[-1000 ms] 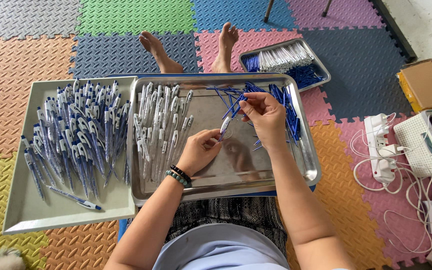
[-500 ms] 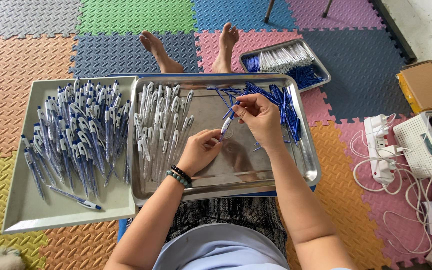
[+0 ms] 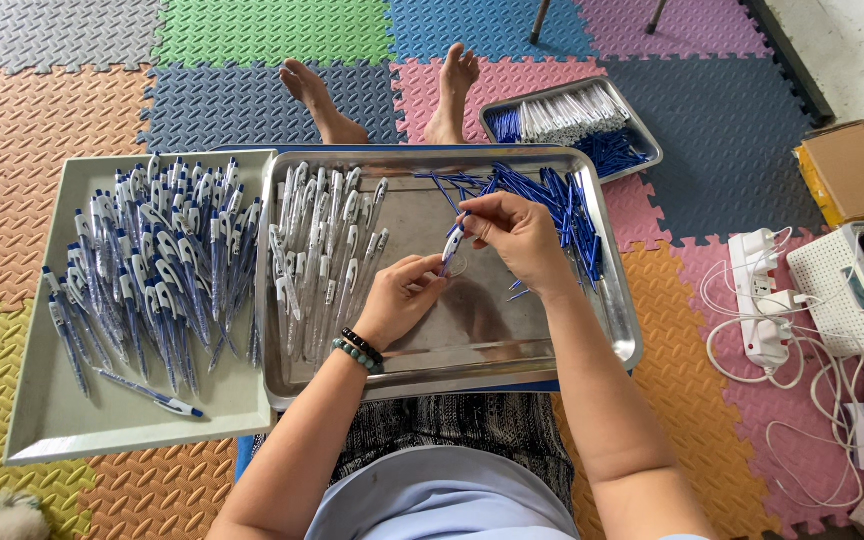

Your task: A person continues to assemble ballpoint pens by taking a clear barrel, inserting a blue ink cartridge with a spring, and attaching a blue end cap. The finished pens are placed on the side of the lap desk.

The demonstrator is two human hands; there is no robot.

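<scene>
My left hand and my right hand meet over the middle of a steel tray on my lap. Between their fingertips they hold one clear pen barrel with a blue tip, tilted upright. A row of clear pen barrels lies in the tray's left part. A heap of thin blue refills lies in its far right part, just beyond my right hand.
A grey tray at left holds a pile of finished blue-and-clear pens. A small tray with white and blue parts lies beyond my feet. At right are a power strip, cables, a white box and a cardboard box.
My right hand has come down from the refill heap toward my left hand, and both now close on the pen barrel nearer the tray's middle.
</scene>
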